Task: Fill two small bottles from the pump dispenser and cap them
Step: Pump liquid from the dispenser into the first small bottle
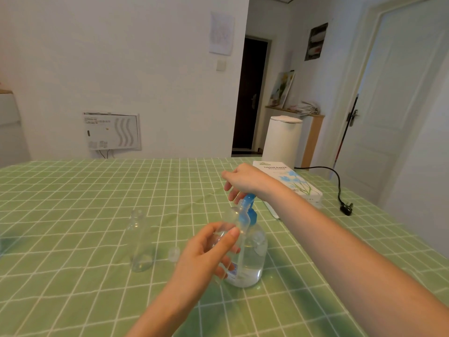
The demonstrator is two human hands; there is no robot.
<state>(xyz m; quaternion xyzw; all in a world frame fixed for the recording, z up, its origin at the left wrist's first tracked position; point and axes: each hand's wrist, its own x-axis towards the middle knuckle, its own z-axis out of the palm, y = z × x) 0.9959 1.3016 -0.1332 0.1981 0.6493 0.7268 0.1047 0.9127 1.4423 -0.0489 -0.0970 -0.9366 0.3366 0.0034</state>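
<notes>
Nearest to us, the left hand (206,251) is gripping a small bottle (235,214). The thumb and fingers are curling round its clear body and tipping it, so the open neck is leaning up toward the blue spout. Just behind it the pump dispenser (252,261) is standing upright on the green checked tablecloth (73,276), with clear liquid sitting low in its round body.

To the left, a small clear cap (174,253) is lying on the cloth. Further left, the second small bottle (139,242) is standing upright and uncapped, well apart from both hands.

Up top, the right hand (243,181) is sitting over the blue pump head (250,198). The heel of the hand is over the head and the fingers are hanging loose and downward, wrapping nothing.

Beyond that, on the right, a tissue box (291,183) is lying flat, and a black plug (346,210) is resting near the right edge. Off the far edge, a white bin (283,139) is standing on the floor.
</notes>
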